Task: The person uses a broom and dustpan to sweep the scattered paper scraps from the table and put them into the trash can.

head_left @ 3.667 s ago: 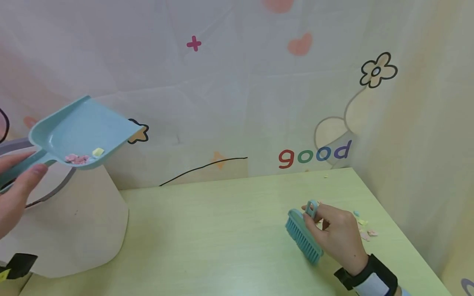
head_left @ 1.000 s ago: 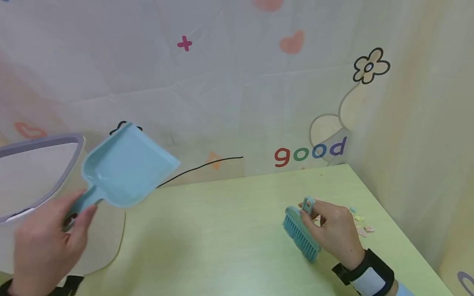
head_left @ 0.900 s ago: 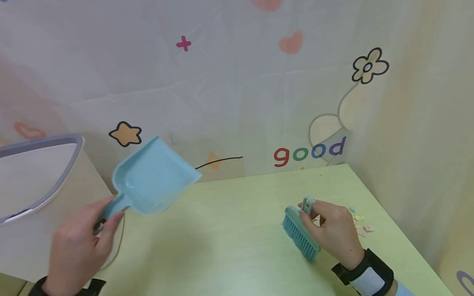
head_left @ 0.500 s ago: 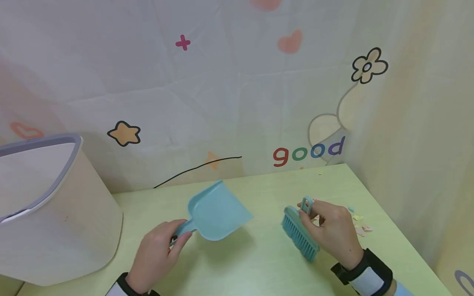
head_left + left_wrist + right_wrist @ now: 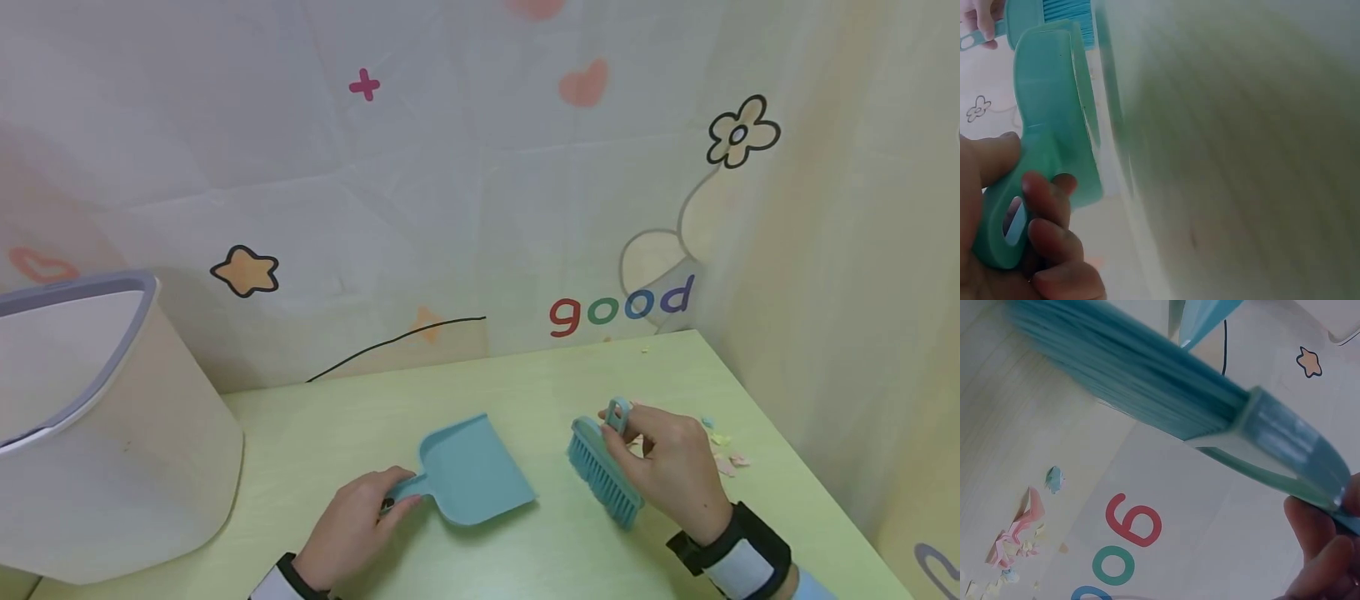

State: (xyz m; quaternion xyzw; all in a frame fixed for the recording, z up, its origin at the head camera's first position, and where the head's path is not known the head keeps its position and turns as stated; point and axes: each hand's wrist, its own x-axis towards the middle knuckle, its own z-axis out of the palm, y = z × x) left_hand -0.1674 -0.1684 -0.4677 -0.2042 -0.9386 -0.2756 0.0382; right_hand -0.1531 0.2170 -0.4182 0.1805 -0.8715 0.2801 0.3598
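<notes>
In the head view my left hand [image 5: 358, 523] pinches the handle of a light-blue dustpan [image 5: 474, 472], which is low over the middle of the table with nothing on its pan. The left wrist view shows fingers [image 5: 1047, 194] round the dustpan's handle [image 5: 1038, 156]. My right hand [image 5: 678, 467] holds a blue-green brush [image 5: 606, 472] by its looped end, bristles facing down and left. Scraps of pink, yellow and blue paper [image 5: 724, 463] lie on the table behind my right hand, partly hidden by it; the right wrist view also shows pink scraps [image 5: 1017, 528].
A large white bin [image 5: 150, 442] with a grey-purple rim stands at the left of the pale table [image 5: 322, 433]. A printed curtain [image 5: 420, 192] hangs behind the table and along its right side. One tiny scrap [image 5: 644, 350] lies near the back edge.
My left hand has moved the dustpan from over the bin rightward and down to the middle of the table. The scraps seen in the dustpan earlier are gone from it. My right hand has hardly moved.
</notes>
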